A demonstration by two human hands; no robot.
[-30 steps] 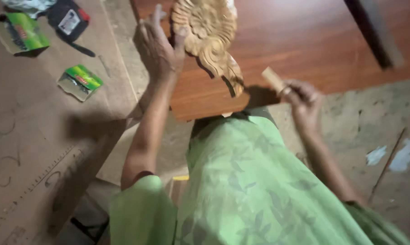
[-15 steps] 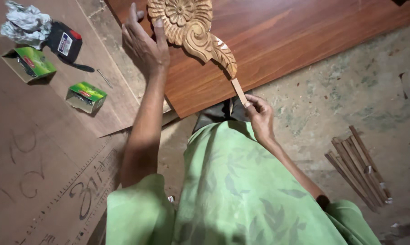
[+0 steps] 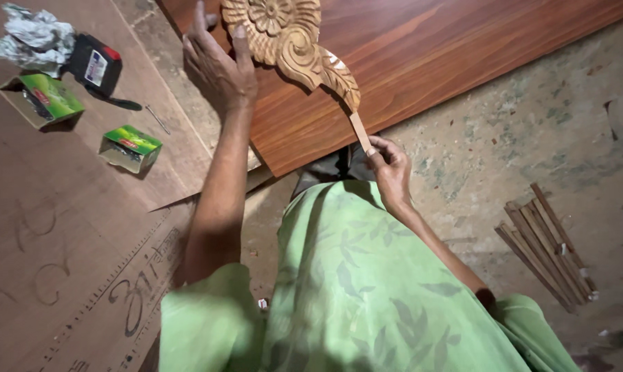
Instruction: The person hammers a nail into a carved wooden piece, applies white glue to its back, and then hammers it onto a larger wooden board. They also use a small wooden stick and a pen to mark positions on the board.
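At top centre, one carved wooden ornament [image 3: 287, 41] lies on the reddish board [image 3: 421, 62]. The left hand [image 3: 218, 65] presses flat beside it, fingers spread, steadying it; the right hand [image 3: 388, 165] pinches one small wooden stick [image 3: 359, 131] against its tip. Two green boxes [image 3: 129, 146] sit left; a bundle of sticks [image 3: 545, 244] lies right.

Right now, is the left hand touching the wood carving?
Touching. The head view shows the left hand with its fingers pressed against the edge of the carving, no gap between them.
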